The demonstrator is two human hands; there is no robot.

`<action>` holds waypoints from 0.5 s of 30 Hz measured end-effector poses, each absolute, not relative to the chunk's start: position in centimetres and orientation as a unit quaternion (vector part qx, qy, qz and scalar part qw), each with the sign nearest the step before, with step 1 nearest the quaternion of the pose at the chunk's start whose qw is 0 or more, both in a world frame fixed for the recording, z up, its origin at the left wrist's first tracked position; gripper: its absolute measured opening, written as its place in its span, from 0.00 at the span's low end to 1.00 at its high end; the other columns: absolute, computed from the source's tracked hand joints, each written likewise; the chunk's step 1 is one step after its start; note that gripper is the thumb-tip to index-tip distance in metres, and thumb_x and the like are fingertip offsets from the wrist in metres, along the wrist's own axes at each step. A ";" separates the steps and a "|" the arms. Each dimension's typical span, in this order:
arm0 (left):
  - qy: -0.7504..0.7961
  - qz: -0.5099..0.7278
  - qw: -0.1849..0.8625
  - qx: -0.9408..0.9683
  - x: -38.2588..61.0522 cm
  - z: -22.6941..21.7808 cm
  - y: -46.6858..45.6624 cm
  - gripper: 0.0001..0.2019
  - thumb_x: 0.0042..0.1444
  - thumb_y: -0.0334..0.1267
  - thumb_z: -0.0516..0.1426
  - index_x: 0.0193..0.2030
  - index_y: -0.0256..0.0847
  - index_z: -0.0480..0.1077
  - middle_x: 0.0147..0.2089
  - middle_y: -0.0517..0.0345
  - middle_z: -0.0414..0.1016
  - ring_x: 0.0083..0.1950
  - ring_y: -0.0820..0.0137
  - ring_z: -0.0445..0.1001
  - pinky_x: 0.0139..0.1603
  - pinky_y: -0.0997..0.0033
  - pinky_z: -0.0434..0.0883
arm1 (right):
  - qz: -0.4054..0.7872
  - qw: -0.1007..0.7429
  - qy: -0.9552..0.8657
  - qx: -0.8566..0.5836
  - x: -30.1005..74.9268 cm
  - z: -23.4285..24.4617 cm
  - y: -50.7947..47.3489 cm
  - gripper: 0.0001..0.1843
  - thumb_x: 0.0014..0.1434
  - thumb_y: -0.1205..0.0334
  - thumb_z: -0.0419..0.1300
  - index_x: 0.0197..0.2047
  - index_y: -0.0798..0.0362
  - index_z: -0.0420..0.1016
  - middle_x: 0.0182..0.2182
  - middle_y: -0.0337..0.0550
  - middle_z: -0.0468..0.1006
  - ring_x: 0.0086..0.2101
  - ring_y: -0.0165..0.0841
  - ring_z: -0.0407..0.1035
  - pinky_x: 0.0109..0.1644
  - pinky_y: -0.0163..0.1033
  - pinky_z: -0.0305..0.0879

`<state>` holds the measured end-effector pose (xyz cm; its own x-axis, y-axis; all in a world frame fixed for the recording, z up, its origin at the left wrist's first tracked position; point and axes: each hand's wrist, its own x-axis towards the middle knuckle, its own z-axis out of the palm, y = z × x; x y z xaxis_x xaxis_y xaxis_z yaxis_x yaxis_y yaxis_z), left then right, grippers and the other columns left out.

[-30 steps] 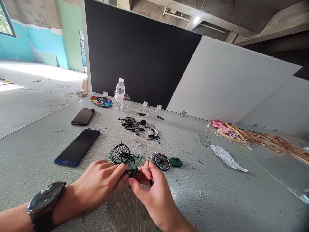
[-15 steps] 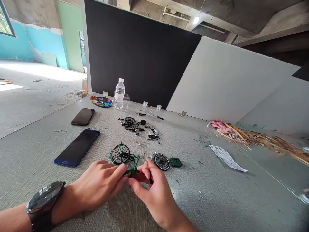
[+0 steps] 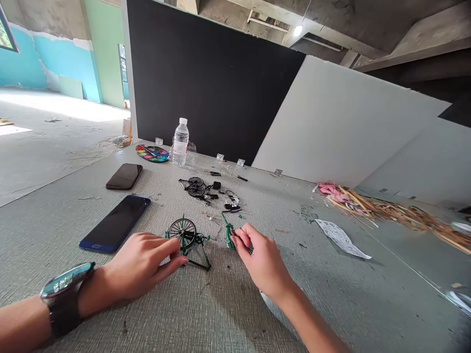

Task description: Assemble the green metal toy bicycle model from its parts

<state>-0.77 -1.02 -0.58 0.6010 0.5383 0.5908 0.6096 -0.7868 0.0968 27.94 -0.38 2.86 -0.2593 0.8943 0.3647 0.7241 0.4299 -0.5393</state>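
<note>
On the table lies a green model bicycle frame (image 3: 204,264) with a black spoked wheel (image 3: 183,232) at its left. My left hand (image 3: 147,262), with a dark watch on the wrist, closes thumb and forefinger at the frame's near left end. Just right of the frame, my right hand (image 3: 259,255) pinches a slim green bicycle part (image 3: 228,234) that has a narrow stem pointing up and left. Part of a dark spoked wheel shows under the right fingers; the hand hides the rest.
Black bicycle parts (image 3: 198,189) lie behind the hands. At left are a blue phone (image 3: 115,223) and a dark phone (image 3: 124,176). Farther back stand a water bottle (image 3: 180,143) and a paint palette (image 3: 152,153). A printed sheet (image 3: 342,238) and wood strips (image 3: 397,211) lie at right.
My hands have moved apart, the right one going right to the green part. The frame, held up between both hands before, now rests lower on the table near my left hand.
</note>
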 end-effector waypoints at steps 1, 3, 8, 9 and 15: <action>-0.318 -0.305 0.056 -0.896 -0.7 -0.7 -1.0 0.24 0.79 0.45 0.41 0.31 0.43 0.66 0.20 0.62 0.71 0.18 0.68 0.71 0.21 0.66 0.64 | 0.138 0.315 -0.785 -0.516 28.1 2.9 -0.3 0.17 0.67 0.63 0.52 0.29 0.45 0.47 0.24 0.32 0.62 0.25 0.31 0.60 0.33 0.37 0.59; -0.308 -0.298 0.052 -0.902 -0.5 -0.7 -1.0 0.24 0.79 0.44 0.42 0.31 0.43 0.66 0.21 0.62 0.71 0.19 0.68 0.71 0.22 0.67 0.65 | 0.152 0.300 -0.791 -0.511 28.2 2.9 -0.3 0.18 0.65 0.64 0.54 0.29 0.45 0.48 0.23 0.33 0.66 0.27 0.32 0.67 0.34 0.36 0.61; -0.304 -0.360 0.049 -0.881 -0.3 -0.4 -1.2 0.14 0.77 0.45 0.48 0.48 0.38 0.69 0.34 0.53 0.79 0.31 0.63 0.79 0.29 0.64 0.75 | 0.173 0.323 -0.795 -0.483 27.5 3.2 -1.2 0.19 0.67 0.63 0.57 0.27 0.46 0.51 0.23 0.35 0.69 0.34 0.34 0.76 0.36 0.36 0.66; -0.304 -0.367 0.055 -0.877 -0.3 -0.3 -1.2 0.14 0.76 0.46 0.49 0.51 0.37 0.69 0.39 0.49 0.80 0.35 0.61 0.80 0.33 0.62 0.77 | 0.168 0.327 -0.801 -0.473 27.4 3.3 -1.4 0.18 0.67 0.63 0.57 0.27 0.46 0.53 0.23 0.34 0.68 0.32 0.34 0.75 0.35 0.36 0.65; -0.268 -0.344 0.083 -0.896 -0.2 -0.1 -1.4 0.16 0.76 0.45 0.50 0.60 0.36 0.68 0.52 0.40 0.77 0.48 0.53 0.78 0.45 0.51 0.78 | 0.198 0.328 -0.840 -0.384 26.7 3.9 -2.6 0.20 0.66 0.69 0.58 0.26 0.47 0.54 0.33 0.39 0.78 0.36 0.32 0.75 0.38 0.39 0.65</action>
<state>-0.24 -1.39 -0.09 0.6198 0.4230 0.6610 0.5370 -0.8428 0.0358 26.70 -2.62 3.92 -0.4900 0.7755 0.3982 0.5154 0.6261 -0.5851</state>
